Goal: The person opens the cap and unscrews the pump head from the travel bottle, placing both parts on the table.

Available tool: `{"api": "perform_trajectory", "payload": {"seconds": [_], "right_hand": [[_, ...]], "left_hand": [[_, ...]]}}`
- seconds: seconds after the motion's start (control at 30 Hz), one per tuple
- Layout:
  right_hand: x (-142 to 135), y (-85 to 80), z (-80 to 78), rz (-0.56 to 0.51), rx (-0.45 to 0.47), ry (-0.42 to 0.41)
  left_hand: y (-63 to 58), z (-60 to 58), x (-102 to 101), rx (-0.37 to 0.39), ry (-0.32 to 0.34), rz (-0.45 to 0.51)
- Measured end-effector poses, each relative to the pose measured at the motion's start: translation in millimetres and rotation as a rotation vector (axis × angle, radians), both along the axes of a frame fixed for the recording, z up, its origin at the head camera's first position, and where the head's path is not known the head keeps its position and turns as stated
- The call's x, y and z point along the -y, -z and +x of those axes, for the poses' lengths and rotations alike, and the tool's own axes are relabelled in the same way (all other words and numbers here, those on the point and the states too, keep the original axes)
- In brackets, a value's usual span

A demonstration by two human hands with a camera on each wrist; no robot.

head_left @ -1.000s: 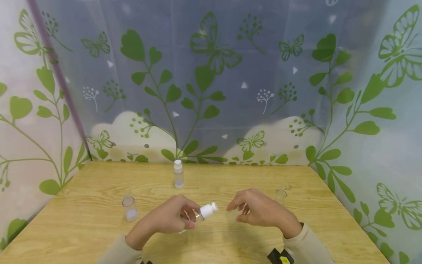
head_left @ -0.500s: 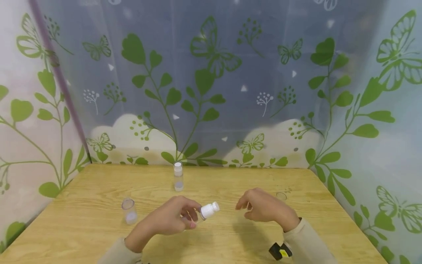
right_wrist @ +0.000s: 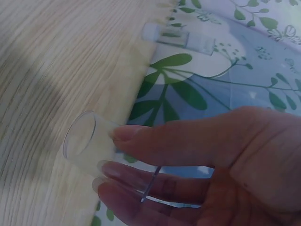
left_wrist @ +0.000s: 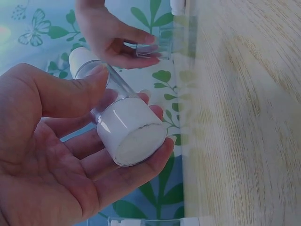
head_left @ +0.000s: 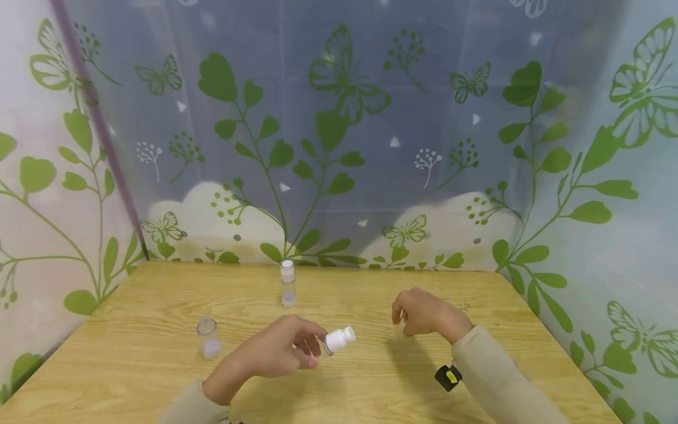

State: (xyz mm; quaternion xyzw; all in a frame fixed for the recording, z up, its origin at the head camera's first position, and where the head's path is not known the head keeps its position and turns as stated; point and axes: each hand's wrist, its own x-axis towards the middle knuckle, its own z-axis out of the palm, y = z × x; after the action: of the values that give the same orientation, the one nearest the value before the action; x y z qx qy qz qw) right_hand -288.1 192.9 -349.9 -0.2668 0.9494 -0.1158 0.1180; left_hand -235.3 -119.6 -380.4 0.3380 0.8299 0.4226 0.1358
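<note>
My left hand (head_left: 278,347) holds a pump bottle (left_wrist: 129,129) in a tilted pose, thumb on one side and fingers on the other. Its white pump head (head_left: 339,340) points up and right; the body is clear and the base white. Apart from it, to the right, my right hand (head_left: 428,312) pinches a clear tubular cap (right_wrist: 87,141) between thumb and fingers, above the table. The cap's open rim faces away from the palm. In the head view this cap is faint and partly hidden by the fingers.
Farther back on the wooden table (head_left: 132,377) stands another bottle with a white top (head_left: 288,284). A clear container with a whitish bottom (head_left: 209,338) stands left of my left hand. Patterned curtains (head_left: 339,147) enclose the table's back and sides.
My right hand has moved right and slightly away from me, carrying the clear cap farther from the bottle. The left hand and its pump bottle have stayed nearly still.
</note>
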Motion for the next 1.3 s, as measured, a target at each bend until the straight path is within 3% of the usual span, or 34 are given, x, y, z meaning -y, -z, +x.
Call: {"api": "perform_trajectory", "payload": {"seconds": [0.4,0.7,1.3], "right_hand": [[-10,13.6,-20.0,0.046,0.049,0.174],[-14,20.4,-30.1,0.087,0.082,0.242],[-23,26.7,-36.2,0.139,0.064,0.272]], "left_hand": [[3.8,-0.6,-2,0.004,0.014,0.005],[4.7,0.0,-2,-0.002,0.015,-0.002],[3.8,0.0,-1,-0.002,0.023,0.003]]}}
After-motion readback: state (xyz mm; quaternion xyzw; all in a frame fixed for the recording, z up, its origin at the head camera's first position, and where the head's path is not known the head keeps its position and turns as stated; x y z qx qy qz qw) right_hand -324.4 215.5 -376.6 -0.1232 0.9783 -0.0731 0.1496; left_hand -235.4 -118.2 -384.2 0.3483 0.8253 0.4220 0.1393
